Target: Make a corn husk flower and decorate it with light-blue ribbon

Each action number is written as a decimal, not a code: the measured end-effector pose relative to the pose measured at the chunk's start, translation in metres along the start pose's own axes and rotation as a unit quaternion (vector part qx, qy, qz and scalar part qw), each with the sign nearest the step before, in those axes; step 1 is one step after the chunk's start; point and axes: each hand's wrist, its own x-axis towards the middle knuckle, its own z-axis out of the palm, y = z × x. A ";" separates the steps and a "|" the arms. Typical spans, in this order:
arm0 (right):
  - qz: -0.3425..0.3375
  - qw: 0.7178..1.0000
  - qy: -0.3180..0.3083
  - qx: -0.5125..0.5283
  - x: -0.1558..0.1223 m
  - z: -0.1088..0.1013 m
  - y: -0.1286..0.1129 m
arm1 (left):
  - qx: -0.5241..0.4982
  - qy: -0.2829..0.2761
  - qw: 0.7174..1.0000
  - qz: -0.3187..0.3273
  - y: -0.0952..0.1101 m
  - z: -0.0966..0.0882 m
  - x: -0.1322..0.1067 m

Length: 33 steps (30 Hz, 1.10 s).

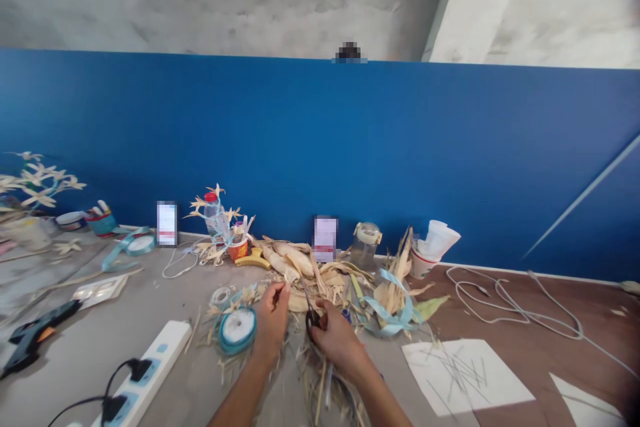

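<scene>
Scraps of dry stalk litter the near side of the table, right under the worker's forearms, and over to the right a sheet of white paper carries loose thin sticks. Up to the hands now! The right hand is closed round the dark handles of a pair of scissors, blades pointing away; whether they are parted, the blur won't tell. The left hand is drawn in narrow, thumb and fingertips together, seemingly on a small pale husk piece just left of the scissor tips.

Close quarters, this, and it looks like trimming work. Good form calls for a firm pinch close to the cutting line, fingertips tucked behind the blades, the husk held taut so that it shears rather than folds. Dry husk probably splits along the grain, so short, steady snips should beat one hard squeeze. Lifting the piece clear of the clutter would also help: that ribbon roll sits just beside the left wrist, and loose blue ribbon curls on the right, easy to nick.

Just beyond the fingers lies the husk pile, then a phone propped upright, with the blue partition behind everything.
</scene>
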 end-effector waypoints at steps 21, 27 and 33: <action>-0.071 0.933 -0.038 0.352 -0.024 0.024 -0.044 | -0.011 0.024 1.000 -0.007 -0.006 -0.003 0.005; -0.086 0.960 -0.012 0.266 -0.024 0.028 -0.039 | 0.011 0.026 1.000 0.004 -0.005 -0.003 0.004; -0.098 0.976 0.023 0.193 -0.024 0.026 -0.036 | 0.026 0.030 0.999 0.025 -0.002 -0.003 0.004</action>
